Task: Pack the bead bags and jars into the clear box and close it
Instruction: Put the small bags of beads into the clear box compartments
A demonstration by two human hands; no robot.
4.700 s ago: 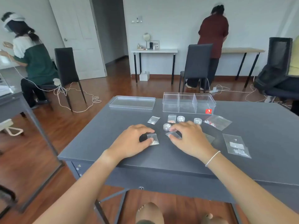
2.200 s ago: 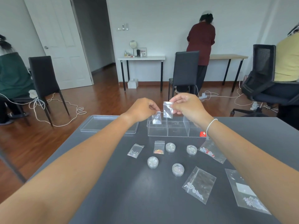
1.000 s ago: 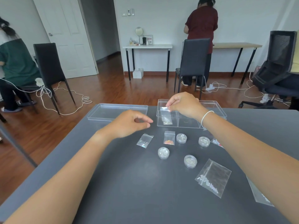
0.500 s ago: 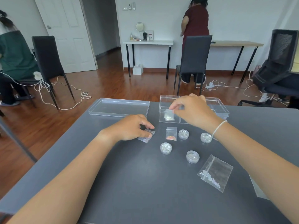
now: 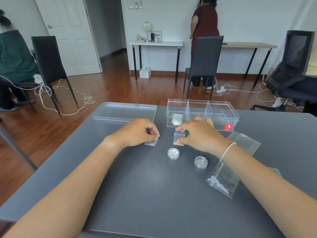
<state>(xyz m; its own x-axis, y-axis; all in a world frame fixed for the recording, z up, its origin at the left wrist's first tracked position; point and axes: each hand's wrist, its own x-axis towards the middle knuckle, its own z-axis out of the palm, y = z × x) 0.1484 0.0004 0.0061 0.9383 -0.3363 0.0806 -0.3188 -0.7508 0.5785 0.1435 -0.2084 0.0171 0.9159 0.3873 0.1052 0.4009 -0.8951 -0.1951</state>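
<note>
The clear box [image 5: 221,109] with three compartments stands open at the table's far side; small bead bags [image 5: 176,119] lie in its left compartment. Its lid [image 5: 124,111] lies flat to the left. My left hand [image 5: 137,133] pinches a small bead bag [image 5: 151,142] that rests on the table. My right hand [image 5: 199,133] pinches a small bag with pink beads [image 5: 178,138], also on the table. Two round jars [image 5: 173,153] [image 5: 201,162] stand in front of my hands. A larger bag of white beads [image 5: 222,182] lies by my right wrist, another bag [image 5: 244,141] behind it.
The dark grey table [image 5: 145,194] carries everything. A black chair [image 5: 203,64] stands beyond the far edge, an office chair [image 5: 295,66] at the right. Cables lie on the wooden floor. People sit or stand at other desks farther off.
My right hand left a small bag in the box's left compartment and came down onto the pink-bead bag. My left hand closed on the small bag on the table.
</note>
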